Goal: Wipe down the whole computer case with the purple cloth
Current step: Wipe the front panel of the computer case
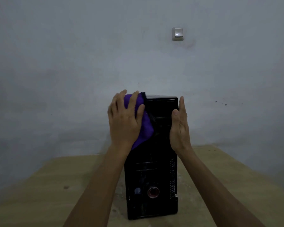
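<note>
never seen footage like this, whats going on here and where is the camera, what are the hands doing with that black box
There is no robot here, only a person. The single picture comes from a camera worn on the person's head, looking forward and down, so both forearms reach in from the bottom edge.

The black box is a computer case standing upright on a wooden table, its front panel facing the camera. The left hand presses a purple cloth flat against the case's upper left side, fingers spread over it; this is the wiping. The right hand lies with straight fingers against the upper right side, apparently steadying the case.

Behind is a bare grey wall with a light switch.
</note>
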Demonstrator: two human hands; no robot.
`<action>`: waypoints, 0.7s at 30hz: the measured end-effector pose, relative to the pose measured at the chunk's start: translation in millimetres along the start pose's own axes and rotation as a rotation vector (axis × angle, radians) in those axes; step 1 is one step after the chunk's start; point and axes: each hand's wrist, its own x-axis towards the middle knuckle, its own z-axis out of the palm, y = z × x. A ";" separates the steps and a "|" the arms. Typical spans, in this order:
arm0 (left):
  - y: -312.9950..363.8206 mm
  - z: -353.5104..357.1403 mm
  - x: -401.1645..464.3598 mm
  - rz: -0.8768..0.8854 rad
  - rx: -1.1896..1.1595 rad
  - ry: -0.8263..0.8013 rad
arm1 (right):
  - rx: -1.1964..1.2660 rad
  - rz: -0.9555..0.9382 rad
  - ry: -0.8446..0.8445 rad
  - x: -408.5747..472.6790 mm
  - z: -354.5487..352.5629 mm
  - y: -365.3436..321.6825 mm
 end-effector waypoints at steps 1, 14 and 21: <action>1.5 0.6 -5.2 -0.045 -0.072 0.003 | -0.004 -0.007 -0.004 -1.8 0.5 2.5; 13.5 5.1 -85.1 -0.163 -0.309 -0.046 | -0.016 -0.009 -0.020 -5.3 -0.4 6.9; 7.2 -3.9 -41.5 -0.178 -0.538 0.018 | -0.017 -0.015 -0.008 -3.3 0.2 13.2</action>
